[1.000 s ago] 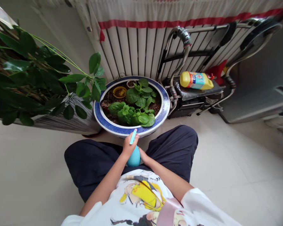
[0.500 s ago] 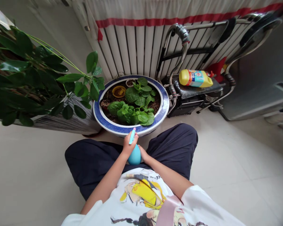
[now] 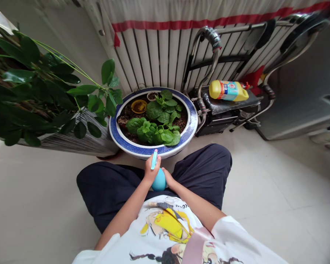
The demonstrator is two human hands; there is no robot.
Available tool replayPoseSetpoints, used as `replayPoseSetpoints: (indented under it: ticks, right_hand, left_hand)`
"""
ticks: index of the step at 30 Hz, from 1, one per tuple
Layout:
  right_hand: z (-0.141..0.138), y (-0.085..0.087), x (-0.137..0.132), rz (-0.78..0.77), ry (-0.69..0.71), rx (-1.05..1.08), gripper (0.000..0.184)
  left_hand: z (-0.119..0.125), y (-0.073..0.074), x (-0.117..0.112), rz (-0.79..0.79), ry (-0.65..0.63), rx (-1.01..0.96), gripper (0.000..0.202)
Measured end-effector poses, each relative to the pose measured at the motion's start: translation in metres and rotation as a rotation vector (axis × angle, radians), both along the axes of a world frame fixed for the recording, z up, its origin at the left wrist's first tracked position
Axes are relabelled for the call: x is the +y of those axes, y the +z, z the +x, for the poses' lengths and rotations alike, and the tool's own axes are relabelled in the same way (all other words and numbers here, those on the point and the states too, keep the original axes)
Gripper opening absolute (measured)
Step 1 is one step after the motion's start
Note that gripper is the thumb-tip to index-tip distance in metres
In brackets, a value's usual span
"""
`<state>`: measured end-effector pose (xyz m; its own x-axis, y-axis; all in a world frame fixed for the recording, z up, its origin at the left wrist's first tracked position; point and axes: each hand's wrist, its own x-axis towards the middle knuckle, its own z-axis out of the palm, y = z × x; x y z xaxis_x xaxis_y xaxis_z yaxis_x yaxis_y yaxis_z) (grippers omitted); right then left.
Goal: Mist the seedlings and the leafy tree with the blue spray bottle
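Note:
Both of my hands are on a small blue spray bottle [image 3: 158,180] held between my knees. My left hand [image 3: 150,170] wraps round its upper part, where the light blue nozzle with a pink tip [image 3: 154,159] sticks up. My right hand [image 3: 167,178] cups the round body from the right side. Just beyond the nozzle stands a wide blue-rimmed white planter [image 3: 192,121] filled with dark soil and broad green leaves [image 3: 154,123]. A small yellow dish [image 3: 139,106] lies on the soil at the back left.
A big leafy plant [image 3: 41,91] in a ribbed grey pot [image 3: 79,143] stands at the left. A white radiator [image 3: 154,58] with a red-striped cloth runs behind. A metal cart [image 3: 225,106] at the right carries a yellow bottle [image 3: 227,91]. The floor is pale tile.
The bottle and both hands have shifted slightly up and toward the planter; the grip is unchanged.

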<state>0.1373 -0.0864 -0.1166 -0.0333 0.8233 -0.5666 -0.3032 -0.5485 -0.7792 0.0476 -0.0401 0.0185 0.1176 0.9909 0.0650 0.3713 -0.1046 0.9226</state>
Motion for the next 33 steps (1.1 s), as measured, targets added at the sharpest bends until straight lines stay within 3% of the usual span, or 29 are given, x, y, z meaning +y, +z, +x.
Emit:
replayPoseSetpoints:
  ticks: [8,19,33]
  right_hand:
    - [0.008,-0.004,-0.002,-0.012,0.012,-0.108,0.030]
    - [0.015,-0.009,-0.007,-0.001,0.010,-0.120,0.030]
    - [0.018,-0.007,-0.005,-0.007,-0.002,-0.106,0.030]
  left_hand:
    - [-0.002,0.011,0.002,-0.023,-0.143,-0.058,0.022]
    - [0.007,-0.001,0.000,-0.010,-0.079,-0.032,0.023]
    - [0.010,-0.001,-0.005,-0.007,-0.016,0.004,0.025]
